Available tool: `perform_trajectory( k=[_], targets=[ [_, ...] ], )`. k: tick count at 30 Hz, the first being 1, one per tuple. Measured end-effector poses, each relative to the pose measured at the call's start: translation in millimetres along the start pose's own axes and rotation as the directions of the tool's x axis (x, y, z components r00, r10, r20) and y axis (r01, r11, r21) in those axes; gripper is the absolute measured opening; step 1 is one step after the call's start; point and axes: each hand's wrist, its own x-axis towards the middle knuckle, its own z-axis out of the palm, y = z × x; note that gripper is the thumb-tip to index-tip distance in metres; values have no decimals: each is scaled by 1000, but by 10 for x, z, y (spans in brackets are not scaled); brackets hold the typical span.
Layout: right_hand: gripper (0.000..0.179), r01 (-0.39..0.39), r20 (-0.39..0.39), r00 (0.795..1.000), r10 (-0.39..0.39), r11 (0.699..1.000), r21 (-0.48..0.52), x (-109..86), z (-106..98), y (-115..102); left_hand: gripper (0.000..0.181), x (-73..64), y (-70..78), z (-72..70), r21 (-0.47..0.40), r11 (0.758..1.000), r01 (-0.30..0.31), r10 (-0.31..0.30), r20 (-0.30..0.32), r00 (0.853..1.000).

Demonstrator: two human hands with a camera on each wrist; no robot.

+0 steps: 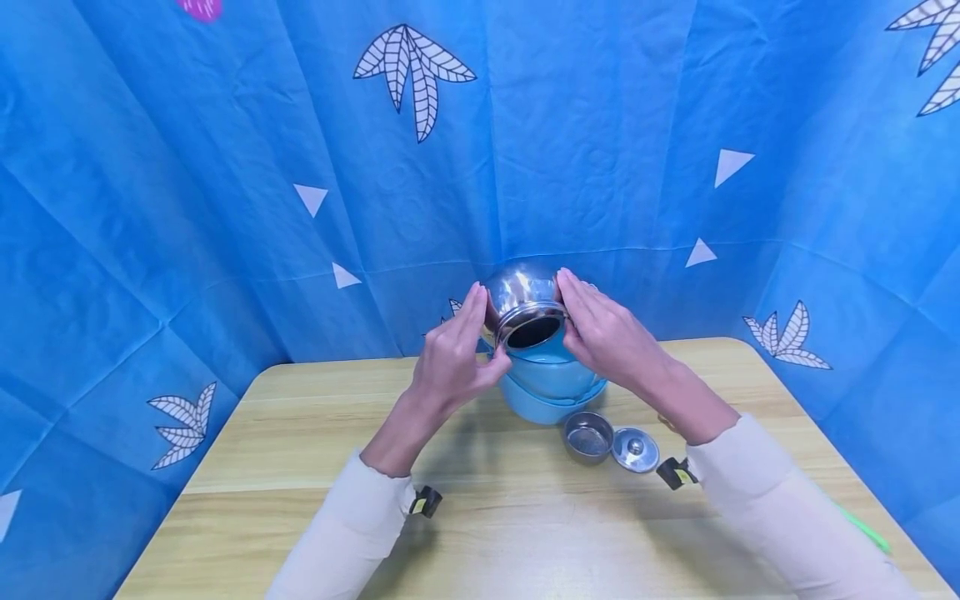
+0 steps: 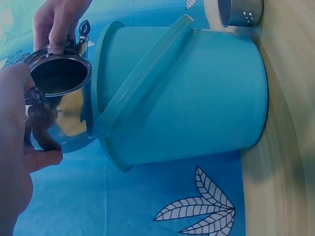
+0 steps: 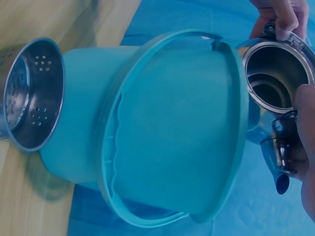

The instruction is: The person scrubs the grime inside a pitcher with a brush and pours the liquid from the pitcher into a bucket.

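Observation:
A shiny metal teapot [image 1: 523, 283] is held up over a light blue bucket [image 1: 543, 410], tilted so that its round, lidless mouth faces me. My left hand [image 1: 450, 354] grips one side of it, thumb low near the rim. On the opposite side my right hand [image 1: 609, 333] holds it, fingers along the wall. In the right wrist view a short spout [image 3: 282, 182] shows beside the nearer hand, and the dark inside looks bare near the mouth. The left wrist view has the teapot [image 2: 74, 120] right at the bucket's rim [image 2: 101, 73].
In front of the bucket stands a small metal strainer basket [image 1: 588, 455] with holes in its base and wall. A round metal lid [image 1: 635, 451] with a knob lies beside it. A bright green strip [image 1: 866, 532] shows near the table's right edge. Blue curtain [image 1: 585, 125] surrounds the table.

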Motion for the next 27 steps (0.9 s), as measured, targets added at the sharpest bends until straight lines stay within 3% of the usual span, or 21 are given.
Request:
perform_trajectory(
  k=[6,14,27],
  targets=[
    [62,18,7,1000,-18,1000,23,12,-49,-3,66,-7,9,-10,-8,1000,-6,5,-18,1000],
    [62,-16,57,998,11,997,79,46,-165,-53,65,-27,18,-37,-12,1000,-11,11,-35,999],
    [63,-36,53,998,30,992,118,76,-282,-160,60,-45,80,-144,-27,1000,-11,9,-68,998]
  ],
)
